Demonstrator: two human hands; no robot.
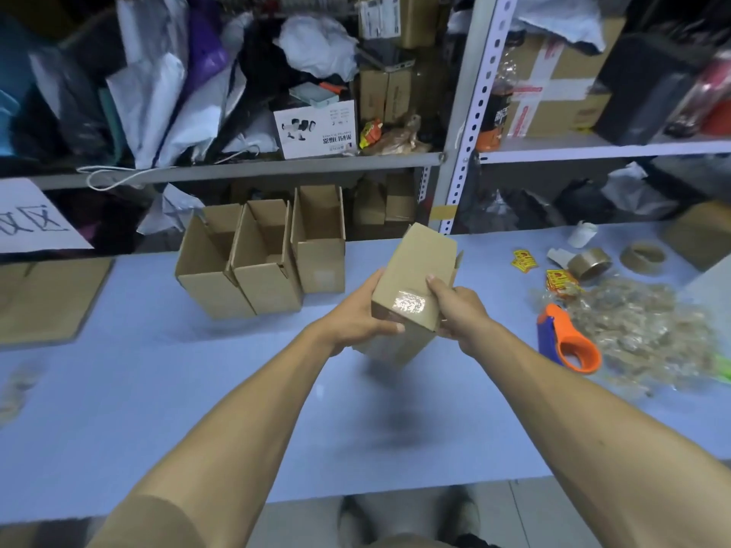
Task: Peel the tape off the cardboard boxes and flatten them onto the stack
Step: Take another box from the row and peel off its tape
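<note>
I hold a small cardboard box above the desk with my left hand and right hand gripping its sides, its tape not yet peeled, while three open boxes beyond my left hand wait, and a flat cardboard lies far left
</note>
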